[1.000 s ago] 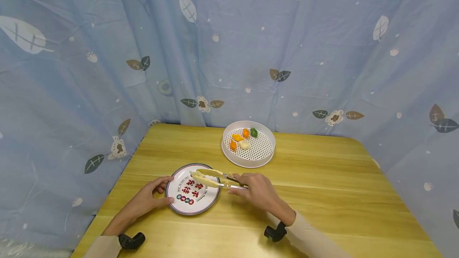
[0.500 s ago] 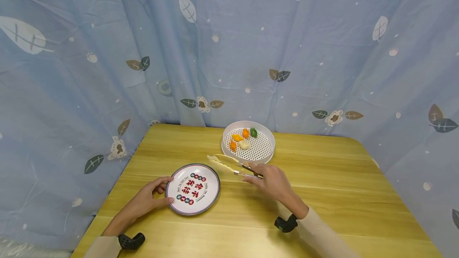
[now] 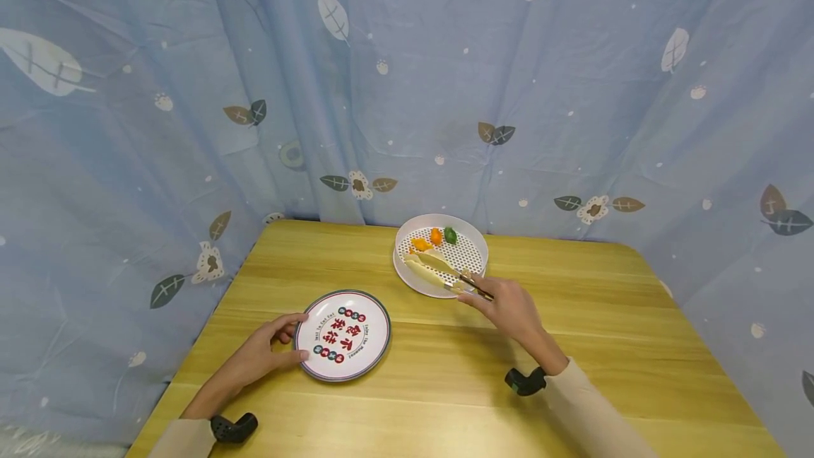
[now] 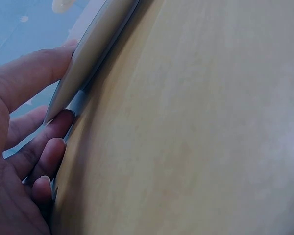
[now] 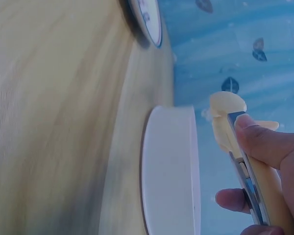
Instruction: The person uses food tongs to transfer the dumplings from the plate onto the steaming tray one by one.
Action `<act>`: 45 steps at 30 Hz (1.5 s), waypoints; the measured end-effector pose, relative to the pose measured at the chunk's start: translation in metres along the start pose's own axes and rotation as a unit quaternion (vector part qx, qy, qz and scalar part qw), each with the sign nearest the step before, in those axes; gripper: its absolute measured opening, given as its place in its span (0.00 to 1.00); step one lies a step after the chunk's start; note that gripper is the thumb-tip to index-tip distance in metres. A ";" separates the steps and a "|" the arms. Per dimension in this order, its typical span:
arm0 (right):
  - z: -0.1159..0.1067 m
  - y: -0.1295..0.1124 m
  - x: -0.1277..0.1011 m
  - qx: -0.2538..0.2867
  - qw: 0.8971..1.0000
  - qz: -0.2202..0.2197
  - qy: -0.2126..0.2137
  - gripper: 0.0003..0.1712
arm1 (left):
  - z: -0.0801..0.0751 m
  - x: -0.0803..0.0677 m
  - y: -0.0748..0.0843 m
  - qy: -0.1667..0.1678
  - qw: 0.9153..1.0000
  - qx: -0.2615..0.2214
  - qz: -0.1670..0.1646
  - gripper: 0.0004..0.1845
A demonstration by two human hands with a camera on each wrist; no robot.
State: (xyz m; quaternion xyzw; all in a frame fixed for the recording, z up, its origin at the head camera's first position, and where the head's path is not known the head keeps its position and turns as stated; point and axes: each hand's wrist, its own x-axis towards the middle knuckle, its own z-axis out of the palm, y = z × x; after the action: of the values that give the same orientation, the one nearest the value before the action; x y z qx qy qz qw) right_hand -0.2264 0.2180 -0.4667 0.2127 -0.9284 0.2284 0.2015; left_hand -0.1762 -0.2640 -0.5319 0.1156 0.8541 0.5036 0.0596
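Note:
My left hand (image 3: 257, 354) pinches the left rim of a white plate (image 3: 376, 339) with red lettering and a dark-edged border. In the left wrist view the thumb lies over the rim (image 4: 90, 58) and other fingers sit under it. My right hand (image 3: 514, 308) grips metal-handled tongs (image 3: 425, 272) with cream tips, which are spread apart over a round white perforated tray (image 3: 469, 256). Inside it lie a green piece (image 3: 450, 235), an orange piece (image 3: 436, 236) and a yellow piece (image 3: 420, 244). The tongs largely cover another orange piece and a pale one.
The wooden table (image 3: 604, 331) carries the plate at front left and the tray near its back edge. A blue patterned curtain (image 3: 432, 90) hangs close behind the table and along both sides. Black devices (image 3: 526, 382) are strapped to both wrists.
My right hand has carried the tongs from above the plate, back and to the right, to over the tray. My left hand and the plate have stayed put.

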 end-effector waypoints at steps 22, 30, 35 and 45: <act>-0.014 0.047 0.008 -0.058 0.994 0.092 -0.030 0.33 | 0.000 0.000 0.002 -0.001 1.000 0.004 -0.007 0.37; -0.015 0.049 0.021 -0.093 0.991 0.085 -0.045 0.26 | 0.000 0.000 0.001 0.000 1.000 -0.001 -0.011 0.37; -0.014 0.048 0.027 -0.109 0.987 0.096 -0.064 0.24 | 0.001 0.001 0.000 -0.002 1.000 0.000 -0.010 0.37; -0.011 0.044 0.031 -0.152 0.977 0.109 -0.106 0.22 | 0.001 -0.001 0.000 0.000 1.000 0.001 0.000 0.37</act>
State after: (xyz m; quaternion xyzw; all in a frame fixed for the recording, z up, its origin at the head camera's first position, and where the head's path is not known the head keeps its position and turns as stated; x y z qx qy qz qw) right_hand -0.2701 0.2497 -0.4577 0.1005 -0.9860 0.0812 0.1057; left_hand -0.1756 -0.2639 -0.5326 0.1160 0.8548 0.5024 0.0594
